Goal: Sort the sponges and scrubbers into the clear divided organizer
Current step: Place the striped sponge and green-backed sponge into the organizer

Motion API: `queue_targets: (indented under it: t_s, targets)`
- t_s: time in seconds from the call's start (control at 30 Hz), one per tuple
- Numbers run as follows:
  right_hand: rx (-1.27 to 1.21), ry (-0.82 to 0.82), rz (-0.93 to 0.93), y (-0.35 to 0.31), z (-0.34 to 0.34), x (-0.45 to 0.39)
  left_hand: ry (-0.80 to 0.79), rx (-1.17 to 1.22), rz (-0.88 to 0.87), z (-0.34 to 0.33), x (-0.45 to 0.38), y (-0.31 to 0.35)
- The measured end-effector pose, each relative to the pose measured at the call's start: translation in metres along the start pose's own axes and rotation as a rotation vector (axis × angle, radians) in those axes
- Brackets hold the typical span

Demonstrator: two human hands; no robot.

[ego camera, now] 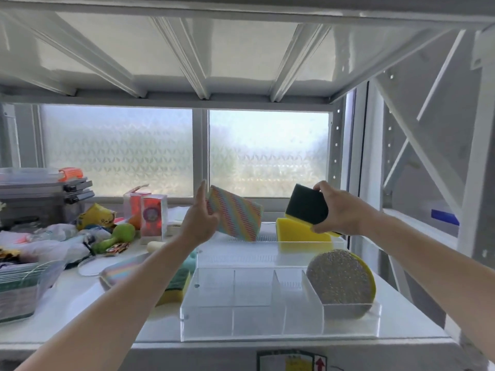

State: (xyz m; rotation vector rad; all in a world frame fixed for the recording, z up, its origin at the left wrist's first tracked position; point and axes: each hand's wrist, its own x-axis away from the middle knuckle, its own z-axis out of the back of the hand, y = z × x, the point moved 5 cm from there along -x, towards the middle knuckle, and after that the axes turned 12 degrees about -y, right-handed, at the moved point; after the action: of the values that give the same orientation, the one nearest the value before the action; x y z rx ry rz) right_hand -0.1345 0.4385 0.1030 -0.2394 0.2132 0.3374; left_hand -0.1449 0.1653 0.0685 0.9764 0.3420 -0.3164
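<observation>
Here, left hand (199, 220) grasping a striped sponge (235, 213) above the clear organizer (278, 309), right hand (338, 210) gripping a green-and-yellow sponge (305, 207) over its far right, round glittery scrubber (340, 281) upright in near right compartment.

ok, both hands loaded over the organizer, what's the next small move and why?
Probably lower the right hand and seat its yellow-and-green sponge in the back section of the clear organizer. It hangs just above the yellow sponge already there. The left hand holds the striped sponge higher, tilted.
</observation>
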Motion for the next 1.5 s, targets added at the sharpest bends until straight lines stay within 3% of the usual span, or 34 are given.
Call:
queue_targets:
  t_s: [0.43, 0.67, 0.8, 1.03, 1.5]
  targets:
    - [0.141, -0.107, 0.070, -0.003, -0.017, -0.016, -0.200, -0.321, 0.174, -0.018, -0.008, -0.023]
    - [0.115, -0.144, 0.067, -0.001, -0.019, -0.016, -0.137, -0.342, 0.098, -0.014, -0.003, -0.015]
    - [-0.036, -0.195, 0.070, -0.001, -0.013, -0.015, -0.189, -0.369, 0.101, -0.013, 0.002, -0.016]
    - [-0.022, -0.291, 0.015, -0.004, -0.013, -0.019, -0.303, -0.398, 0.029, -0.025, 0.008, 0.000]
    - [0.367, -0.365, -0.032, -0.028, -0.023, -0.005, -0.267, -0.377, 0.033, -0.010, 0.019, 0.000]
